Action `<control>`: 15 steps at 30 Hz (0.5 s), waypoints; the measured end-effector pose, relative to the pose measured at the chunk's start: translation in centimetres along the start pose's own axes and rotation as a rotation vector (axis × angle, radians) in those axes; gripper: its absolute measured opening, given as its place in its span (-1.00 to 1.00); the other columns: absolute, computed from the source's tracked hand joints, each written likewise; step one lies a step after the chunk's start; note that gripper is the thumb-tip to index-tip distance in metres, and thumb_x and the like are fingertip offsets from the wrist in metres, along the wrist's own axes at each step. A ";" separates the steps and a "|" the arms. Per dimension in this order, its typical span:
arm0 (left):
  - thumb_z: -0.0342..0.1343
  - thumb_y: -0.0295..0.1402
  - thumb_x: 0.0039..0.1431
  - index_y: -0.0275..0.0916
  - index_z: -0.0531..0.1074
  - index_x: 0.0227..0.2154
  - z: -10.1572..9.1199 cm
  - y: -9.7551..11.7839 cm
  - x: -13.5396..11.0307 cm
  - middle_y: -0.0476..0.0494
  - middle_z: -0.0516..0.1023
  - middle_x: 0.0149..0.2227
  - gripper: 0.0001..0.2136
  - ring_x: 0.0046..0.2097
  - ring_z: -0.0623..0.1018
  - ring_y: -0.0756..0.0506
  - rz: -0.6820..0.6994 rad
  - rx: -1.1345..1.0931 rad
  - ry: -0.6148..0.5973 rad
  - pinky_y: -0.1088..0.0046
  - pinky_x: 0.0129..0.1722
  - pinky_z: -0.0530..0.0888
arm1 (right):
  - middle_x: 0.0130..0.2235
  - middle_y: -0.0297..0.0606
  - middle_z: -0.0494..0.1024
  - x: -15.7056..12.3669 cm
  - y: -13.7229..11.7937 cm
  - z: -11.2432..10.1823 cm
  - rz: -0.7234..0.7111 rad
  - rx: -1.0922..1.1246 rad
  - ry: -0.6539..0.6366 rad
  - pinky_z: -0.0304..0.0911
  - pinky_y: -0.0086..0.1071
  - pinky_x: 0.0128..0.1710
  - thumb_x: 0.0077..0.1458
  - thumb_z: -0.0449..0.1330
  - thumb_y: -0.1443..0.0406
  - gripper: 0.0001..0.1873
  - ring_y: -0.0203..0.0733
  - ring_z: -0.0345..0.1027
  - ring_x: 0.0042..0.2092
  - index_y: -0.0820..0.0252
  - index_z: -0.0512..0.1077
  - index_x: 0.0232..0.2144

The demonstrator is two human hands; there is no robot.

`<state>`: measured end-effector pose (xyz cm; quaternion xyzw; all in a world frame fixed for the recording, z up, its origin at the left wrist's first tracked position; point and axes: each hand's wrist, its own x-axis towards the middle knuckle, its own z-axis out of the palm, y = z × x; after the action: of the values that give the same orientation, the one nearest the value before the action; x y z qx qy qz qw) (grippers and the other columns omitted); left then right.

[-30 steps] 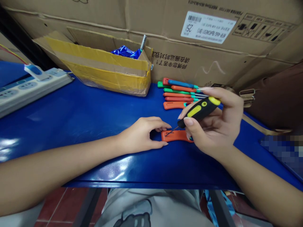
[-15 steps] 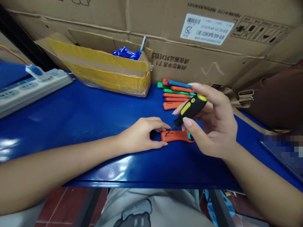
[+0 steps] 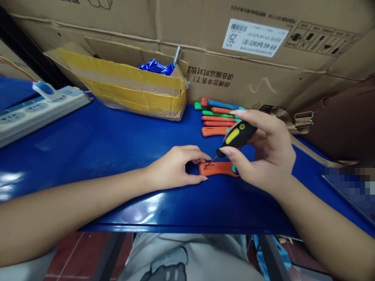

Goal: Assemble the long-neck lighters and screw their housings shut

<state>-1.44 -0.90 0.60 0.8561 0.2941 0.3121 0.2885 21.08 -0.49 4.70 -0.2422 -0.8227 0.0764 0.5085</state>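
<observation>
An orange plastic handle-like piece lies flat on the blue table, with a slot near its left end and a teal part at its right end. My left hand rests on the table and pinches that left end between thumb and fingers. In my right hand is a black and yellow screwdriver, held tilted by its handle. Its thin tip meets the orange piece close to the slot. The right fingers partly cover the screwdriver's top end.
Several similar red, green, blue and orange pieces lie in a row behind my right hand. A taped cardboard box holds a blue shiny packet. A white power strip is at left, and a large carton stands behind.
My right fingers and thumb have shifted on the screwdriver handle, which has turned and leans lower. The tip stays on the orange piece, and my left hand has not moved.
</observation>
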 end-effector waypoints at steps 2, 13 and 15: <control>0.37 -0.36 0.12 -0.26 0.54 -0.05 0.0 0.0 0.0 -0.11 0.61 -0.19 -0.67 -0.16 0.59 -0.08 -0.005 0.004 -0.002 0.39 -0.12 0.52 | 0.05 -0.27 0.62 0.1 0.1 -0.1 -0.063 -0.094 0.026 0.55 -0.24 -0.43 0.01 0.45 0.31 -0.19 -0.01 0.59 -0.21 -0.19 0.32 0.27; 0.37 -0.38 0.11 -0.25 0.55 -0.15 -0.1 0.1 0.1 -0.10 0.61 -0.19 -0.76 -0.16 0.59 -0.08 -0.002 -0.002 -0.010 0.40 -0.10 0.50 | 0.13 -0.27 0.57 -0.2 -0.1 0.3 -0.085 -0.057 0.048 0.59 -0.29 -0.42 0.07 0.41 0.31 -0.22 -0.03 0.58 -0.09 -0.18 0.29 0.29; 0.37 -0.39 0.11 -0.26 0.55 -0.15 -0.1 0.1 0.1 -0.11 0.60 -0.19 -0.76 -0.15 0.58 -0.07 -0.001 -0.007 -0.011 0.41 -0.10 0.50 | 0.09 -0.26 0.60 -0.2 -0.2 0.3 -0.109 -0.058 0.072 0.58 -0.28 -0.42 0.09 0.39 0.30 -0.28 -0.02 0.57 -0.09 -0.16 0.32 0.27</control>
<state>-1.39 -0.85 0.78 0.8567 0.2917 0.3083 0.2931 20.85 -0.70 4.49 -0.2143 -0.8177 0.0161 0.5340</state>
